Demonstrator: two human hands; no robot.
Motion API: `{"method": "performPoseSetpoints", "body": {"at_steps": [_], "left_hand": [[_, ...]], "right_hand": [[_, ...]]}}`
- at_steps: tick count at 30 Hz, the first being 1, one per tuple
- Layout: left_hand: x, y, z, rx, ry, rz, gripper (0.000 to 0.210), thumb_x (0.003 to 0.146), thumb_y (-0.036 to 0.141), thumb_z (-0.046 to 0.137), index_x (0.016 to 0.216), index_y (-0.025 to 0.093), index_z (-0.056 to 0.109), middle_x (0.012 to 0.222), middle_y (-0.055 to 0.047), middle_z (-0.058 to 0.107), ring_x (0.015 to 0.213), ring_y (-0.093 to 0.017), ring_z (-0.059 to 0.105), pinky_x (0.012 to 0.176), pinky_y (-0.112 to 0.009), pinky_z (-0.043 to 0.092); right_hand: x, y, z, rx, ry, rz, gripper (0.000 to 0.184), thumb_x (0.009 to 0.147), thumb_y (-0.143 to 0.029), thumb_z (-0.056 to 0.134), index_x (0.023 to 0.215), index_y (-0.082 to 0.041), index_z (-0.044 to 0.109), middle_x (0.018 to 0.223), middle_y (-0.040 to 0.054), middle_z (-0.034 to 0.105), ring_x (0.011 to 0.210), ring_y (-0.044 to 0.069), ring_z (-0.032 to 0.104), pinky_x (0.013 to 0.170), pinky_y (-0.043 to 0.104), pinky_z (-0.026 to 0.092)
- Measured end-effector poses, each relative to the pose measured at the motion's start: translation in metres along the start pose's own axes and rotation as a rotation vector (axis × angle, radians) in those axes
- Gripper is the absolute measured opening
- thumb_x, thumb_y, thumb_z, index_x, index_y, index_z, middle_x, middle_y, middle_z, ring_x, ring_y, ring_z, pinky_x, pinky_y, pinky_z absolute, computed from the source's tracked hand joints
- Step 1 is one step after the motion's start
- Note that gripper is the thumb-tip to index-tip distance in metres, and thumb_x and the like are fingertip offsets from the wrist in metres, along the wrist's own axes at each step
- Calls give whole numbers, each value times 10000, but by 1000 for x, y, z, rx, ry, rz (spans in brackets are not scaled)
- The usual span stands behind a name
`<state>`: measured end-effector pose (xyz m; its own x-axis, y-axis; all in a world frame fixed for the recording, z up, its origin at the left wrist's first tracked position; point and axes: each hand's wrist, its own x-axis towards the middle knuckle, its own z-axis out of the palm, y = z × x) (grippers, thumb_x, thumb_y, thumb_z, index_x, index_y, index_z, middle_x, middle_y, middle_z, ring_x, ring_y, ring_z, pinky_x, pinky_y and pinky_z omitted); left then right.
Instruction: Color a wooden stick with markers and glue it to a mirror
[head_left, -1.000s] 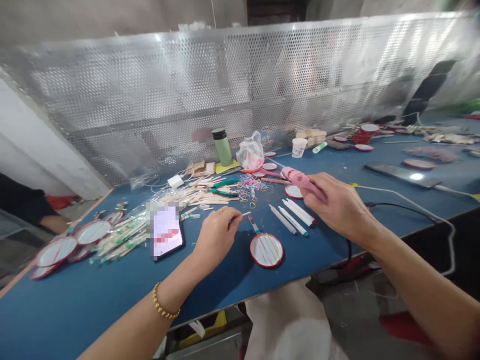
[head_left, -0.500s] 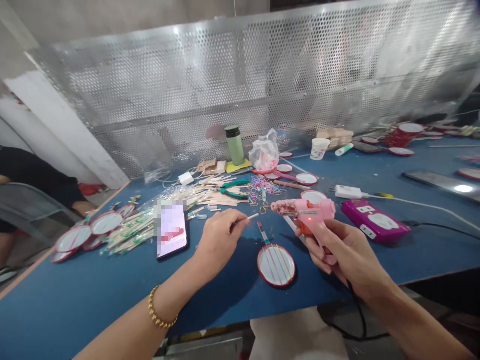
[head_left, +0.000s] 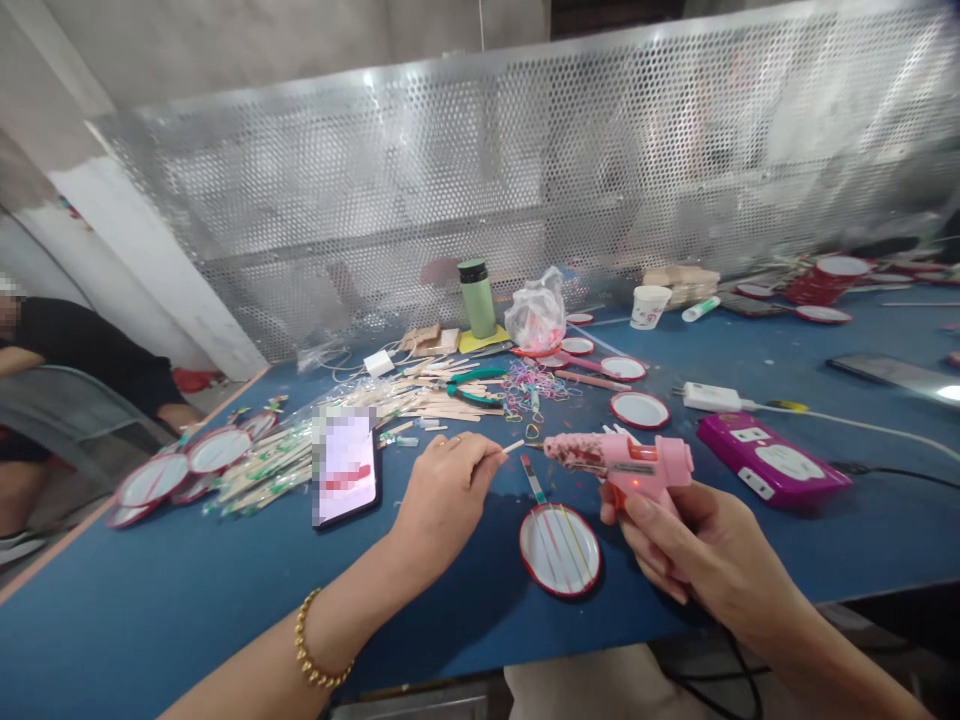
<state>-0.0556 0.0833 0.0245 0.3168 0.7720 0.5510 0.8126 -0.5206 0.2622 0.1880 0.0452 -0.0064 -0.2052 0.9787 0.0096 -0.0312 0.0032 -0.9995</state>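
Observation:
My left hand (head_left: 450, 490) pinches a short, thin pale stick (head_left: 514, 446) between thumb and fingertips. Wrapped round the handle of a pink hot glue gun (head_left: 637, 465) is my right hand (head_left: 694, 535), with a finger at the orange trigger. The gun's crusted nozzle points left and is close to the stick's free end; whether they touch I cannot tell. Below, flat on the table, lies a white disc with a red rim (head_left: 541, 560), coloured bands stretched across it and a short handle (head_left: 533, 478) pointing away from me.
A phone (head_left: 346, 470) leans near my left hand, beside wooden sticks (head_left: 259, 465). Green-handled pliers (head_left: 480, 375) and a pile of coloured rubber bands (head_left: 532, 385) lie ahead. A purple power strip (head_left: 772, 460) is on the right. A person (head_left: 82, 350) sits at far left.
The glue gun has turned more level and its nozzle now shows nearer the pale stick. My view has shifted slightly, so the table things appear lower and further right.

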Motion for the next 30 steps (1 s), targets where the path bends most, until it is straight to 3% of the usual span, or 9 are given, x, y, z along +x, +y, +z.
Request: {"method": "performPoseSetpoints", "body": {"at_steps": [8, 15, 30], "left_hand": [[-1, 3, 2, 29, 24, 82, 240, 980, 176, 519, 811, 201, 687, 715, -13, 729, 663, -169, 624, 669, -309, 442], [-1, 4, 2, 43, 39, 105, 243, 991, 173, 512, 817, 195, 680, 715, -6, 731, 644, -161, 615, 655, -302, 425], [-2, 5, 1, 38, 90, 154, 257, 1014, 184, 487, 822, 187, 658, 712, -2, 736, 642, -146, 637, 637, -296, 444]], "right_hand": [[-1, 4, 0, -97, 22, 22, 573, 786, -732, 637, 783, -160, 665, 452, -45, 438, 372, 79, 354, 366, 229, 299], [-2, 13, 7, -123, 166, 0, 609, 740, -767, 646, 752, -159, 669, 416, -70, 376, 358, 66, 302, 353, 219, 259], [0, 7, 2, -166, 96, 59, 624, 714, -788, 644, 728, -165, 620, 441, -48, 434, 365, 68, 336, 353, 222, 285]]}}
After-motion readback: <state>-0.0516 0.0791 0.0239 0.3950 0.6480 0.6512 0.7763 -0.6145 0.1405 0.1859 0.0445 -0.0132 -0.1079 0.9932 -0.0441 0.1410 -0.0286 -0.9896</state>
